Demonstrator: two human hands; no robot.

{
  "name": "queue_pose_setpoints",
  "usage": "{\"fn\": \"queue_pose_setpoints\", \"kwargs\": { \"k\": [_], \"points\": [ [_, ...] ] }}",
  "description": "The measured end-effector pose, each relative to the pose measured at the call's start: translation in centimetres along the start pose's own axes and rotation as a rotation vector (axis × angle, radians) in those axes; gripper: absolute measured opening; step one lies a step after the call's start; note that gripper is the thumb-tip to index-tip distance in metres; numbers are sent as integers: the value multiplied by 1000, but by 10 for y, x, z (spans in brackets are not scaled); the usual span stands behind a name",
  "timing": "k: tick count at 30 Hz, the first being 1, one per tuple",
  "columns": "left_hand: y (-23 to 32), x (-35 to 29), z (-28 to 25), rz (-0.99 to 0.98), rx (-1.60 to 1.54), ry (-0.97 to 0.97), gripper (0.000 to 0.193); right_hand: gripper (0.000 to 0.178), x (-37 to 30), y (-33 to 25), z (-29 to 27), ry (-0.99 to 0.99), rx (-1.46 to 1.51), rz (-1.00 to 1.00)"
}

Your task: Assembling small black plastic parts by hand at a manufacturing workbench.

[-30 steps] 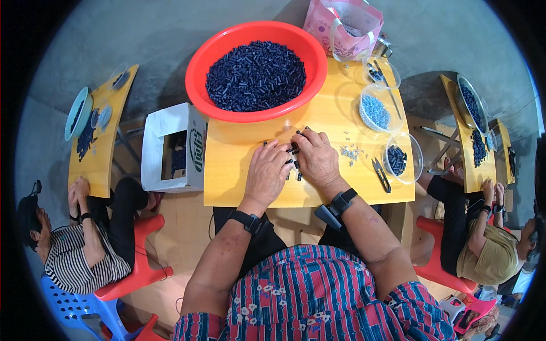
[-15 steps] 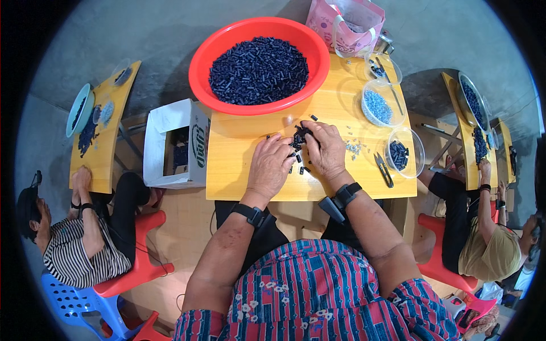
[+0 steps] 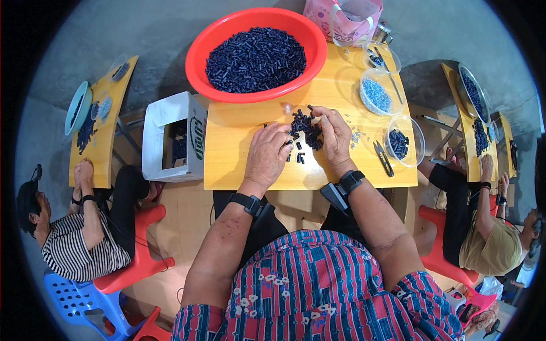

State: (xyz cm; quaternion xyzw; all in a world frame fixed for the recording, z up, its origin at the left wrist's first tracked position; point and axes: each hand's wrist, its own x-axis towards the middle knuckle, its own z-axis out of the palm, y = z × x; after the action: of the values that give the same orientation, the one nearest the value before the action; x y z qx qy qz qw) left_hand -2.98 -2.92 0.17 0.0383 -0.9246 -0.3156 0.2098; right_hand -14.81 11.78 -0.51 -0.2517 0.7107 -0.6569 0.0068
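A loose pile of short black plastic tubes (image 3: pixel 307 131) lies on the yellow table between my hands. My left hand (image 3: pixel 266 152) is at its left side, fingers bent and pinched toward the thumb, with a small black tube (image 3: pixel 289 142) at the fingertips. To the right of the pile rests my right hand (image 3: pixel 334 137), its fingers loosely curved and apart from the thumb, touching the pile's edge. Several single tubes (image 3: pixel 300 157) lie nearer to me. Beyond the pile is a small clear piece (image 3: pixel 288 108).
A red basin (image 3: pixel 196 71) full of black tubes stands at the back. On the right are thread snips (image 3: pixel 384 159), a clear bowl of tubes (image 3: pixel 418 142) and a tub of pale blue bits (image 3: pixel 375 95). A white carton (image 3: pixel 156 142) stands left; co-workers sit on both sides.
Both hands have drawn apart, the right one to the right, uncovering more of the pile. The view has shifted slightly, so the table sits higher.
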Motion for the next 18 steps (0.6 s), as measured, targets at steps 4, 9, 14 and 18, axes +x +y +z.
{"fn": "queue_pose_setpoints", "kwargs": {
  "k": [4, 9, 14, 18],
  "points": [
    [-3, -2, 2, -7, -56, 42, 15, 19, -7, -1, -10, 15, -46, -97],
    [-8, -6, 3, -35, -141, 101, 18, 12, -35, -23, -26, -188, -347, -231],
    [-6, -8, 1, -35, -178, 203, 15, 15, -53, -17, -26, -258, -400, -120],
    [-2, -18, -1, -44, -191, 223, 14, 13, -52, -19, -20, -280, -501, -112]
  ]
}}
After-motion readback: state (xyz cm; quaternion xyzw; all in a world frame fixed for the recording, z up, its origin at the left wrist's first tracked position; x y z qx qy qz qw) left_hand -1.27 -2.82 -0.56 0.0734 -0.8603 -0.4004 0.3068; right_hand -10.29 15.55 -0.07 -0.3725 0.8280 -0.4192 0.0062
